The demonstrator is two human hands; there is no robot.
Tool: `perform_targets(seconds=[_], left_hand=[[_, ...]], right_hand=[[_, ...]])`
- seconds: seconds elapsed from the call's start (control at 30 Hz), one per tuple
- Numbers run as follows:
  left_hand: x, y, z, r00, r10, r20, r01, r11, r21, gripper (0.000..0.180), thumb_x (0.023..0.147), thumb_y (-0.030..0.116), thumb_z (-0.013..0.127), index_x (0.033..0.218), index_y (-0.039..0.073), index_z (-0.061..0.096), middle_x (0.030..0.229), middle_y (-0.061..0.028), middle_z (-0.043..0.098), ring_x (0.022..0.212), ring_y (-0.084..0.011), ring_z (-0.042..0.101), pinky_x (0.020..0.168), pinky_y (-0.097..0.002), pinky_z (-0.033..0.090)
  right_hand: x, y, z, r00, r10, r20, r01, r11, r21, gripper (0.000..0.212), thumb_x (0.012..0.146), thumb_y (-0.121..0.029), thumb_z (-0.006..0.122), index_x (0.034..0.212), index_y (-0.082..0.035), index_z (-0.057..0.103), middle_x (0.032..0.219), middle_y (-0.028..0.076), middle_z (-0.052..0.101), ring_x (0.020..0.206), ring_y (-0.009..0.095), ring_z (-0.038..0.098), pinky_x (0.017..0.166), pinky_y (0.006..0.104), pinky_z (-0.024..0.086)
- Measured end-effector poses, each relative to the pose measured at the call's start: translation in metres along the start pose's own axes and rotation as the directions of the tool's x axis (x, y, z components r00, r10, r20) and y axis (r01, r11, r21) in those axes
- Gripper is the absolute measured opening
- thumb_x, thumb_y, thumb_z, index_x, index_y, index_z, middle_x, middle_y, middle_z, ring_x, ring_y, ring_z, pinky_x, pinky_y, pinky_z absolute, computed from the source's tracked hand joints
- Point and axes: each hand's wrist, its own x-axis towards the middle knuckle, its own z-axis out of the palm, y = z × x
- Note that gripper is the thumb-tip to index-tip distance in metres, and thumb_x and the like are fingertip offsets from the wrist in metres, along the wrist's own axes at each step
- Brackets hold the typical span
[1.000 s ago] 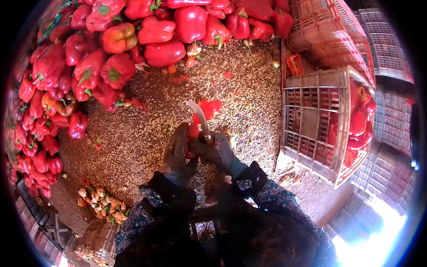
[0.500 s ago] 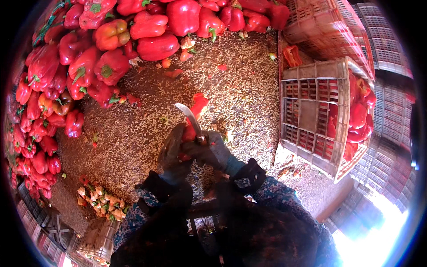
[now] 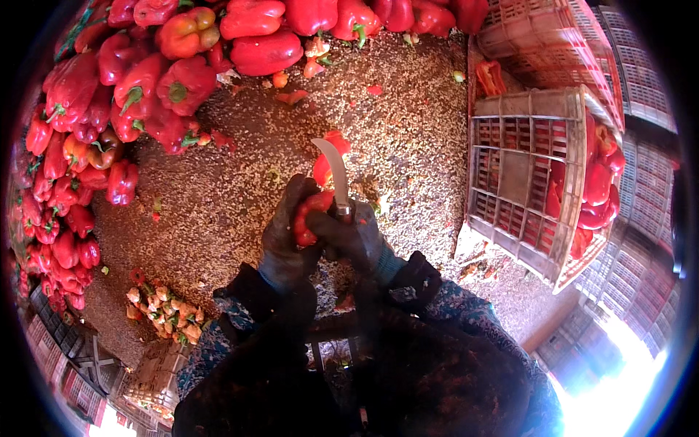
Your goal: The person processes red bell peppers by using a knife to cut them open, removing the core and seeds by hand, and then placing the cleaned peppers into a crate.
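Left hand [image 3: 285, 227] in dark glove, closed round red pepper [image 3: 309, 217]; pepper sits between the hands. Right hand [image 3: 358, 239], also gloved, grips handle of knife [image 3: 336, 169], thumb up against pepper, curved blade pointing away from the person. Red pepper piece [image 3: 334, 140] on floor [image 3: 211, 200] just beyond hands, partly behind blade; pale seeds scattered all round. Big pile of red peppers [image 3: 175, 91] ahead and left of hands, a few orange-green ones in it. Heap of pepper cores [image 3: 166, 315] lower left of hands. Right of hands, well apart: tilted pale crate [image 3: 518, 108] with red peppers inside; flat panel [image 3: 512, 176] on its side, any marking too faint to tell. Reddish crate [image 3: 542, 40] beyond it, lettering likewise can't tell.
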Motion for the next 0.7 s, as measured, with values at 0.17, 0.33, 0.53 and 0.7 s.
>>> perform_targets(seconds=[0.17, 0.33, 0.53, 0.7], left_hand=[[0.003, -0.011, -0.010, 1.000, -0.022, -0.007, 0.022, 0.992, 0.126, 0.065, 0.092, 0.012, 0.068, 0.146, -0.001, 0.034, 0.115, -0.0112, 0.059, 0.100, -0.0188, 0.062, 0.085, -0.0314, 0.053], [-0.002, -0.015, -0.015, 0.999, 0.034, -0.006, -0.029, 0.933, 0.359, 0.064, 0.092, 0.010, 0.068, 0.146, -0.003, 0.034, 0.105, -0.0092, 0.064, 0.096, -0.0185, 0.064, 0.083, -0.0311, 0.054], [-0.012, -0.029, -0.021, 0.998, 0.060, 0.027, -0.066, 0.856, 0.512, 0.059, 0.090, 0.015, 0.071, 0.140, -0.002, 0.045, 0.105, -0.0056, 0.067, 0.094, -0.0173, 0.065, 0.085, -0.0317, 0.054], [0.002, 0.041, -0.005, 0.954, -0.238, 0.185, 0.207, 0.963, 0.170, 0.053, 0.089, 0.017, 0.072, 0.135, -0.002, 0.054, 0.111, -0.0057, 0.068, 0.100, -0.0161, 0.065, 0.090, -0.0309, 0.052]], right_hand=[[0.004, 0.001, 0.003, 0.994, -0.084, 0.069, 0.083, 0.997, 0.005, 0.017, 0.084, -0.017, 0.077, 0.096, -0.007, 0.070, 0.070, -0.003, 0.062, 0.058, 0.004, 0.053, 0.049, 0.0222, 0.040], [0.005, 0.009, -0.004, 0.992, 0.024, 0.128, -0.013, 0.996, -0.090, 0.020, 0.083, -0.015, 0.079, 0.099, -0.007, 0.071, 0.075, -0.003, 0.063, 0.060, 0.004, 0.054, 0.050, 0.0207, 0.040], [-0.001, 0.019, -0.005, 0.991, -0.060, 0.119, 0.066, 0.997, -0.043, 0.019, 0.084, -0.019, 0.080, 0.096, -0.007, 0.071, 0.071, -0.004, 0.062, 0.059, 0.003, 0.052, 0.051, 0.0209, 0.039], [-0.015, 0.024, -0.006, 0.997, 0.043, 0.070, -0.039, 0.998, -0.057, 0.019, 0.086, -0.020, 0.078, 0.097, -0.006, 0.072, 0.072, -0.002, 0.063, 0.059, 0.005, 0.053, 0.050, 0.0219, 0.041]])
